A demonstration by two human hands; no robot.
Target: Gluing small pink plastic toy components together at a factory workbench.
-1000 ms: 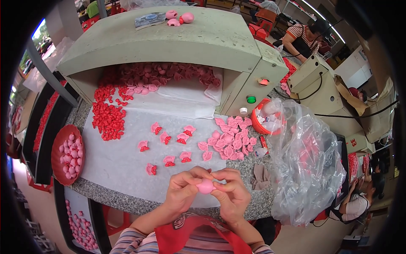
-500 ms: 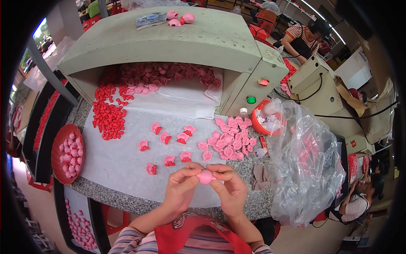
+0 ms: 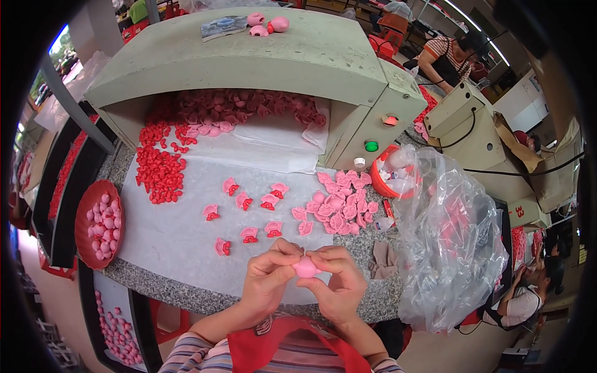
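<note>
Close to the table's front edge, a rounded pink plastic piece (image 3: 306,268) is pinched between both hands. My left hand (image 3: 268,271) is closed on its left side, thumb and fingers together. My right hand (image 3: 339,276) grips its right side, the thumb below and fingers above. Beyond my hands, several pink pieces with red parts attached (image 3: 249,235) lie spread on white paper (image 3: 186,248). A heap of loose pink shell-shaped pieces (image 3: 342,205) is to the right of these. Small red pieces (image 3: 160,177) are piled at the far left.
A pale green box-shaped machine (image 3: 249,62) with an open front stands at the back, holding more pink and red pieces. On the left is a red basket (image 3: 83,239) of pink balls. To the right are an orange-red container (image 3: 377,174) and clear plastic bags (image 3: 444,248).
The right thumb has shifted left and lower along the pink piece, and the piece looks slightly turned. Both hands stay in nearly the same place.
</note>
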